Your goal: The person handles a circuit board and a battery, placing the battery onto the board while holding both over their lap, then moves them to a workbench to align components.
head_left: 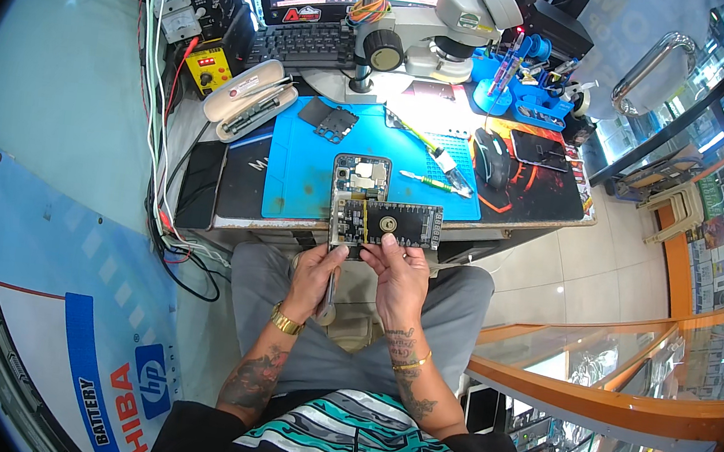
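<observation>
Over the near edge of the blue mat (294,192), I hold an opened phone (363,173) with its inner boards showing. My left hand (318,276) is closed on the phone's lower end. Under that palm hangs a slim metal tool (328,303); its kind is not clear. My right hand (398,277) grips a flat black rectangular circuit board (411,224), thumb on its face below a round metal part. It lies crosswise over the phone's lower half and hides that part. Gold contacts line its edges.
Dark phone parts (335,123), a brush (437,156) and a green-white screwdriver (428,181) lie on the mat. Behind stand a microscope (470,24), keyboard (307,44) and blue tool holder (493,96). A mouse (493,159) and phone (538,151) sit right; an open case (255,102) left.
</observation>
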Demonstrator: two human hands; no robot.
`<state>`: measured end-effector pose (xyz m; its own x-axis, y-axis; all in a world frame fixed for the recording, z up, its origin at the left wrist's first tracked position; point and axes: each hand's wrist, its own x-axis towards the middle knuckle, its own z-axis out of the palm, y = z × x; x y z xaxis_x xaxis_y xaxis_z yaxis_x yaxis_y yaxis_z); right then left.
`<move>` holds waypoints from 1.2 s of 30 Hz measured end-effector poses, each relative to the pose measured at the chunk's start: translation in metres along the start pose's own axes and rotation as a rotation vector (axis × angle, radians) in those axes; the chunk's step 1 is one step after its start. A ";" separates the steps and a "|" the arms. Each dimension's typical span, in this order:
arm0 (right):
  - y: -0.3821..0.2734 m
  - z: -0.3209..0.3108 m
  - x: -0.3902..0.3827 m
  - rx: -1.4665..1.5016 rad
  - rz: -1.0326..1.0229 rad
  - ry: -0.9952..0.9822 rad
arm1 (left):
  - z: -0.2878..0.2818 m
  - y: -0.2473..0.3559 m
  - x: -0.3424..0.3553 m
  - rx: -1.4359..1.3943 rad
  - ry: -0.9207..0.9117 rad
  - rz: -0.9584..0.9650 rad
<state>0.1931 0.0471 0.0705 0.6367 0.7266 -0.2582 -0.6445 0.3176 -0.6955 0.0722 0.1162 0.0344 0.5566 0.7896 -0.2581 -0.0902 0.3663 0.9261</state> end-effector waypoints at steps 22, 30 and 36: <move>0.001 0.001 0.000 -0.004 -0.009 0.012 | -0.004 -0.002 0.002 -0.031 -0.035 -0.023; 0.000 0.002 0.000 0.009 -0.010 0.016 | -0.007 -0.009 0.004 -0.005 -0.029 0.019; 0.000 0.002 0.000 0.013 -0.006 0.015 | -0.006 -0.006 0.003 -0.001 -0.042 0.010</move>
<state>0.1925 0.0486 0.0715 0.6467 0.7154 -0.2645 -0.6463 0.3297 -0.6882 0.0699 0.1196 0.0263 0.5900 0.7717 -0.2374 -0.0967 0.3594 0.9282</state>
